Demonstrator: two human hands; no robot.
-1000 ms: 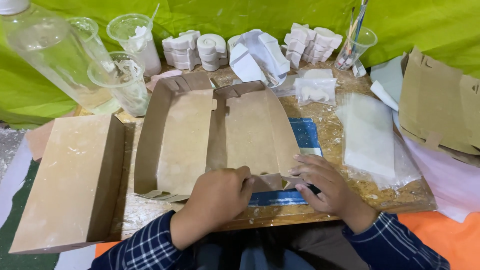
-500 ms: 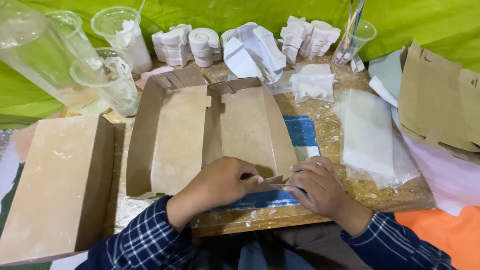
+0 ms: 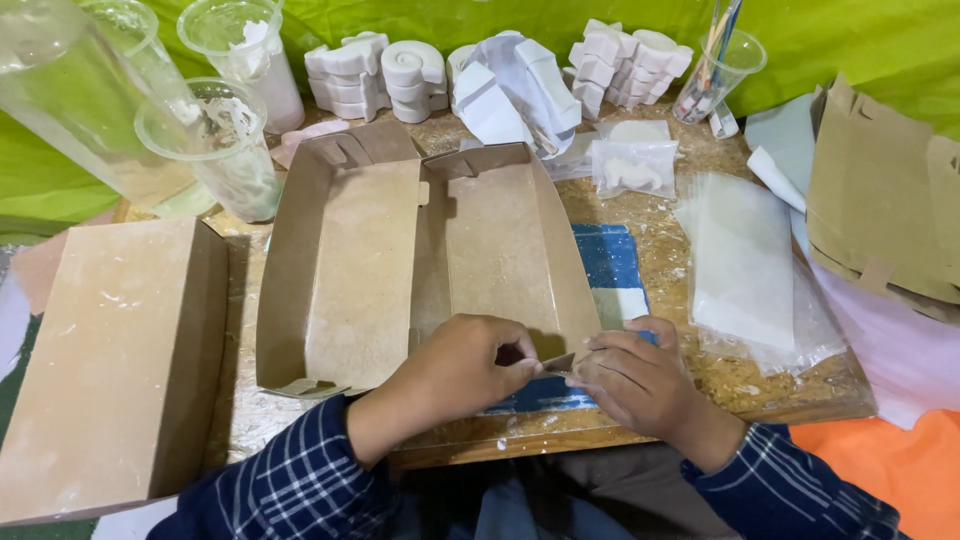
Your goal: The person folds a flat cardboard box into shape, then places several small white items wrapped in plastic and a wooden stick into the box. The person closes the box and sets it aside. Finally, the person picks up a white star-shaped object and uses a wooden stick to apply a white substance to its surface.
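An open brown cardboard box (image 3: pixel 420 250) with two long halves lies flat on the wooden table (image 3: pixel 700 390). My left hand (image 3: pixel 455 370) pinches the box's near right corner flap. My right hand (image 3: pixel 640 380) grips the same flap from the right, fingertips meeting my left thumb. Both hands rest at the near edge of the box, over a blue and white cloth (image 3: pixel 615 265) that lies under it.
A closed brown box (image 3: pixel 110 360) stands at the left. Clear plastic cups (image 3: pixel 215 145) are at the back left, white plaster pieces (image 3: pixel 420 70) along the back, a cup of brushes (image 3: pixel 715 65) at the back right. Clear plastic bags (image 3: pixel 745 260) and flat cardboard blanks (image 3: pixel 880 200) lie right.
My hands have drawn closer together at the box's near right corner and now pinch its flap. The view has shifted slightly.
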